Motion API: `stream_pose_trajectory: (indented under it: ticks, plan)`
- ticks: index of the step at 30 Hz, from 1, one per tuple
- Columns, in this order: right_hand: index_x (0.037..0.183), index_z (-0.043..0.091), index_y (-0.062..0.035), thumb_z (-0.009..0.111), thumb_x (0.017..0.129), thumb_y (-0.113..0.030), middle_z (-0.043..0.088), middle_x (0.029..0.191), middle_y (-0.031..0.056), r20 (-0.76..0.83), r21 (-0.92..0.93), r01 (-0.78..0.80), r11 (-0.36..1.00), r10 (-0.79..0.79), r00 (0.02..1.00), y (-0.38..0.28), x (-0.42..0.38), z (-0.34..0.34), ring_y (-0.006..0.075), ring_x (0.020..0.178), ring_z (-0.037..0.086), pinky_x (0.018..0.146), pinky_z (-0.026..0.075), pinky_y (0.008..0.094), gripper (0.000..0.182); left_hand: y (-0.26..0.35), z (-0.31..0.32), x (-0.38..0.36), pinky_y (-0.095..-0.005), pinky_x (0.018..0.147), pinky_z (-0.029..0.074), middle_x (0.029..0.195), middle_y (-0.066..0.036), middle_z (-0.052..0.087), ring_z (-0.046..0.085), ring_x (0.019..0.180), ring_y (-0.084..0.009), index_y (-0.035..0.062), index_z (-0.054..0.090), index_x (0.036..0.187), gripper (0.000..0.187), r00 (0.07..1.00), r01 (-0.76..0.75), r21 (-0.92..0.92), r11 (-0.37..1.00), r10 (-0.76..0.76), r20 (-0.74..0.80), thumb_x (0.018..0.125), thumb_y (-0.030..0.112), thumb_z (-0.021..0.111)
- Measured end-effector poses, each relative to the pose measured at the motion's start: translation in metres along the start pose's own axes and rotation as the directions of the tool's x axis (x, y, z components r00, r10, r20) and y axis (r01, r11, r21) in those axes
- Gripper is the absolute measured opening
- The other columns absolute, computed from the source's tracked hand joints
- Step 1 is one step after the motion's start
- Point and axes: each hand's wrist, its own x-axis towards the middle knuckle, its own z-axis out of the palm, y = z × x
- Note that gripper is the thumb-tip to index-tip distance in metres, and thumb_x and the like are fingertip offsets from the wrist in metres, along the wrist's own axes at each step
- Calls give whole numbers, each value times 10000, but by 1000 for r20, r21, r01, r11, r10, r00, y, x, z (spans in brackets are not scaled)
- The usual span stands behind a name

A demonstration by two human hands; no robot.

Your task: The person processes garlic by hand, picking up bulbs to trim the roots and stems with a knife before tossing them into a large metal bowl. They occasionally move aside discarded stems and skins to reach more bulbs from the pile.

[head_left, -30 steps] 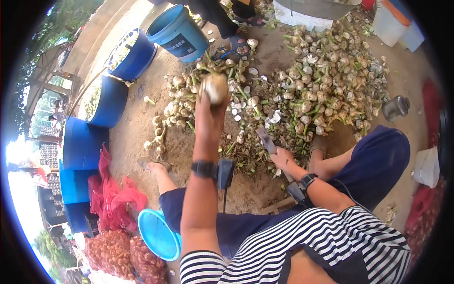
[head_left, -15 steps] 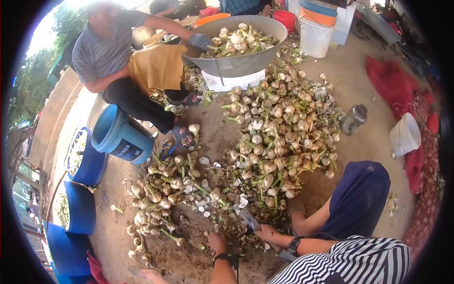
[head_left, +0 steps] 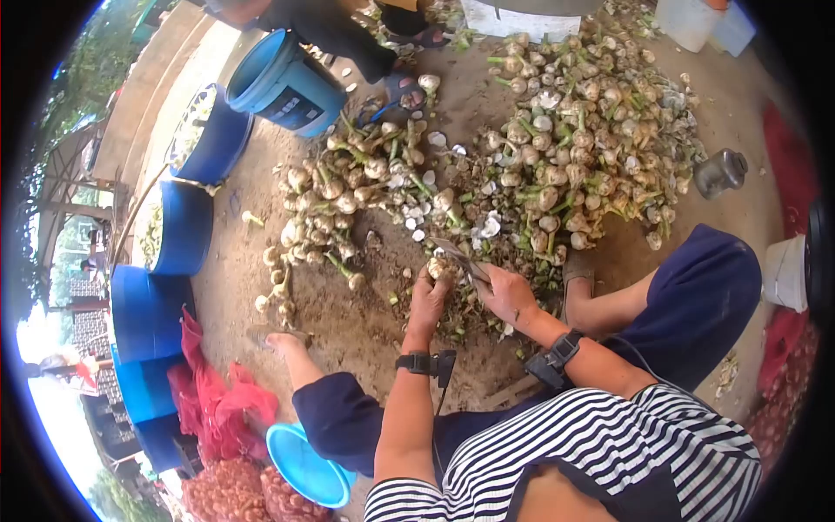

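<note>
In my left hand (head_left: 424,303) is a garlic bulb (head_left: 440,268), its pale top showing above my closed fingers. My right hand (head_left: 506,294) grips a knife (head_left: 456,252), whose flat blade lies right at the bulb and overlaps it in this view. Beyond my hands is a large heap of garlic bulbs (head_left: 578,148) with green stems. A smaller pile of stemmed garlic (head_left: 326,200) lies on the dirt to the left. White skins and trimmings (head_left: 491,224) litter the ground between the two.
A blue bucket (head_left: 296,87) stands near another person's sandalled foot (head_left: 404,90). Cut-down blue drums (head_left: 152,313) line the left side. Red netting (head_left: 217,391) and a light blue basin (head_left: 304,461) lie near my leg. A dark bottle (head_left: 720,172) and white bucket (head_left: 785,274) are right.
My view has tilted down, so more of my body shows. My hands have come together, bringing the knife to the garlic bulb in my left hand.
</note>
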Motion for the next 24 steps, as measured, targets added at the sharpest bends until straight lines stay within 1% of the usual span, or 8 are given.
stream_pose_trajectory:
  ticks: [4,7,13,16,18,21,22,24]
  plan:
    - [937,587,-65,651,828,-142,599,757,96,-41,-117,353,928,-360,932,-25,-14,-11,286,668,650,593,535,378,148,-3,-13,-39,-333,593,426,805,-50,593,494,642,-145,-24,598,843,388,999,-35,373,927,18,49,962,345,600]
    - [895,572,-79,649,811,-130,552,732,80,0,-185,446,876,-454,891,-37,-23,-21,264,638,633,572,528,358,125,19,2,-71,-293,477,323,588,20,496,385,542,-86,11,564,673,466,944,-326,377,867,318,84,1000,343,561]
    - [868,553,-82,636,819,-134,538,716,80,-28,-194,509,839,-523,852,-55,-36,-19,266,616,626,540,517,351,109,27,-5,-103,-308,499,376,621,-22,542,489,547,-128,2,595,768,519,996,-92,278,956,90,20,982,470,521]
    - [889,551,-72,615,849,-152,602,766,104,16,-268,418,868,-430,903,-25,-34,-5,283,649,641,557,527,372,110,46,12,-124,-286,506,389,681,0,568,504,567,-123,6,619,905,462,993,-112,40,993,110,52,938,467,605]
    - [917,549,-60,604,864,-173,633,807,139,107,-328,178,928,-151,983,26,-36,0,314,678,650,593,532,412,136,67,24,-134,-272,591,451,807,7,584,541,656,-132,18,615,1137,527,990,-83,-114,990,95,102,830,425,751]
    - [967,546,-31,581,877,-196,667,849,191,132,-202,-45,978,72,989,31,-37,-5,380,733,657,678,522,493,191,67,14,-121,-293,696,486,878,-28,598,570,753,-145,27,623,1191,573,913,-408,191,893,398,91,770,378,792]
    - [968,546,-28,576,876,-193,666,839,192,128,-160,-67,985,88,988,16,-33,-10,388,736,655,687,519,497,192,76,5,-120,-315,757,492,943,-46,605,589,839,-153,35,622,1221,603,898,-417,547,726,420,129,714,296,819]
    - [971,548,-29,560,879,-185,668,830,189,162,-133,-61,989,82,983,6,-32,-15,392,742,655,698,516,502,182,62,-5,-122,-267,738,485,964,-19,605,590,835,-126,55,583,1249,489,975,-203,398,895,222,-1,812,197,751]
